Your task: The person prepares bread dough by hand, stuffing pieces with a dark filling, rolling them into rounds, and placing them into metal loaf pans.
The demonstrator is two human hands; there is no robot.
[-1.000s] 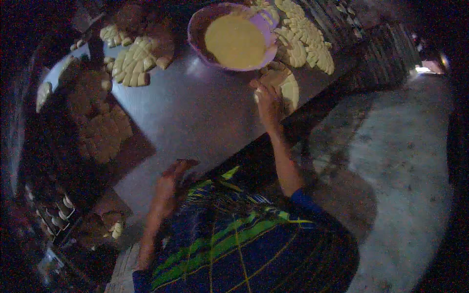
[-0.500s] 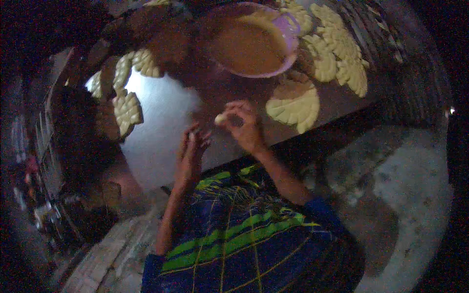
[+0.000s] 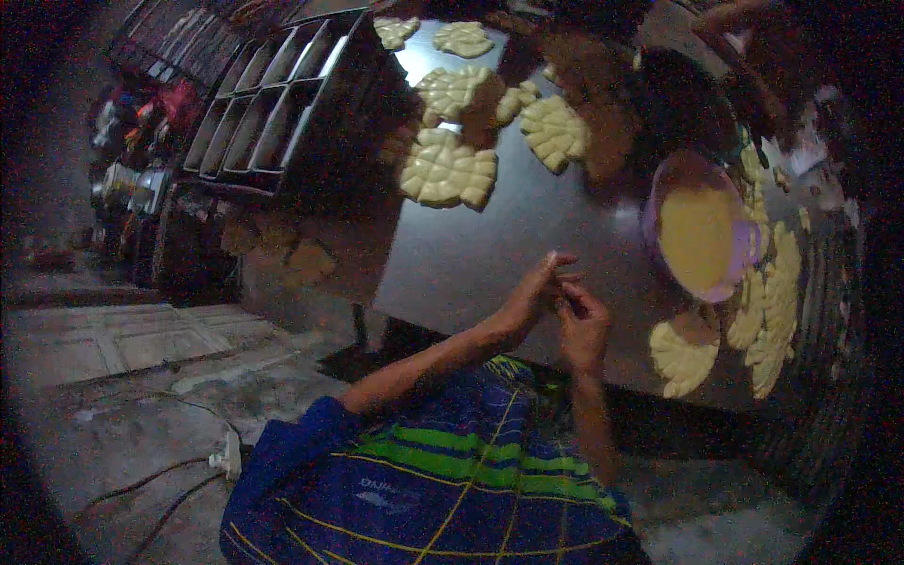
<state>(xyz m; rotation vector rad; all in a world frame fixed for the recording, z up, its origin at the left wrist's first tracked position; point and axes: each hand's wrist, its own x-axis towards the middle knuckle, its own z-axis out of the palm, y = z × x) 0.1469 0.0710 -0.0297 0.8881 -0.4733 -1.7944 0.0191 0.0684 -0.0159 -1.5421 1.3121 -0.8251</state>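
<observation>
Above the near edge of a metal table (image 3: 452,273), my two hands meet at the fingertips. My left hand (image 3: 537,294) has its fingers stretched out and apart, reaching toward the right one. My right hand (image 3: 583,330) is closed, thumb and fingertips drawn together against the left fingers; whatever they may pinch is hidden. Right of them stands a purple basin (image 3: 650,221) holding a yellowish mass (image 3: 697,235). Nearer lies a fan-shaped piece of pale dough (image 3: 685,361). Beyond my hands sit scored dough pieces (image 3: 450,169) and another pale piece (image 3: 556,132).
A rack of rectangular metal moulds (image 3: 259,104) stands at the far left. More flattened dough (image 3: 777,301) lines the right side. Another person's arm (image 3: 749,56) shows at the far right. A cable with a white plug (image 3: 226,460) lies on the floor at left.
My view has swung left, bringing the moulds in. My hands, apart before, now touch. The small pale lump in my right fingertips no longer shows.
</observation>
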